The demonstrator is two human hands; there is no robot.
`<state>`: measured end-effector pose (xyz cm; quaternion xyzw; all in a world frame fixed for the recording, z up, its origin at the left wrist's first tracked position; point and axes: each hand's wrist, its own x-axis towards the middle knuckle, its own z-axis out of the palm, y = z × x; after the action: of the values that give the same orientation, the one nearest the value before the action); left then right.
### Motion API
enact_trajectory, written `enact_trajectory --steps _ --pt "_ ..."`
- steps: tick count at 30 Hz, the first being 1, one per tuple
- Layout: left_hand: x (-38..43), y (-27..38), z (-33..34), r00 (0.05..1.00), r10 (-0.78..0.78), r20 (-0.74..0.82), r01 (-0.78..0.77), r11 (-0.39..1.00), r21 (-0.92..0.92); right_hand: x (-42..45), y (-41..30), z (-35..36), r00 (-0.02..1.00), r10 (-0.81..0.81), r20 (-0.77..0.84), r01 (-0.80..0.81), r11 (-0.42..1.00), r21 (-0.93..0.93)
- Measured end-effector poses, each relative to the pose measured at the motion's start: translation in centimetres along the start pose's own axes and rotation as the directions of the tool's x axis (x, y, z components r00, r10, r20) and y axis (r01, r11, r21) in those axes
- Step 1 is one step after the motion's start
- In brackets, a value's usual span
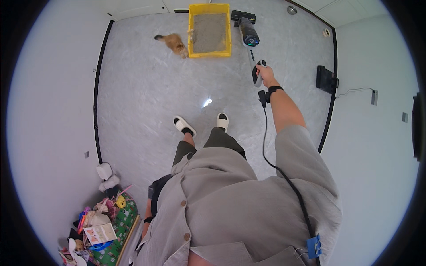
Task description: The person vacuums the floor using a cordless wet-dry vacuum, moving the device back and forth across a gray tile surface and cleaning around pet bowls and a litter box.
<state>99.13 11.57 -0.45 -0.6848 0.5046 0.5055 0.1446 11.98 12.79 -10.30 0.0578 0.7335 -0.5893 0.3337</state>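
Note:
My right hand (265, 74) is closed around the grey loop handle of a cordless vacuum cleaner (252, 57). Its black floor head (244, 16) rests on the floor just right of a yellow litter box (228, 46) filled with grey litter. A small lit display shows on the vacuum's dark body. On my right wrist is a black strap with a device (263, 97), from which a black cable runs up to my shirt. My left arm hangs at my side; only a sliver of my left hand (147, 206) shows past its black wristband, the fingers hidden.
An orange cat (174, 43) is at the litter box's left side. A metal bowl (292, 10) lies at the far right, and a black device (325, 79) stands by the right wall. Toys and bags (100, 229) are heaped at lower left. My slippers (185, 126) are on the grey floor.

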Motion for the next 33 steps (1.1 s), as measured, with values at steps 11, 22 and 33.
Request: enact_trajectory --steps 11,22,33 --pt "20.5 23.5 -9.1 0.897 0.182 0.403 -0.356 0.838 0.414 -24.2 6.6 -2.9 0.961 0.162 -0.224 -0.251 0.853 -0.459" --pt "36.7 47.4 -10.5 0.911 0.14 0.388 -0.291 0.884 0.366 -50.4 7.1 4.1 0.762 0.535 -0.365 -0.627 0.749 -0.212" --pt "34.0 50.5 -3.7 0.748 0.128 0.651 -0.531 0.705 0.471 -52.6 4.3 3.2 0.819 0.27 -0.507 -0.574 0.421 -0.703"
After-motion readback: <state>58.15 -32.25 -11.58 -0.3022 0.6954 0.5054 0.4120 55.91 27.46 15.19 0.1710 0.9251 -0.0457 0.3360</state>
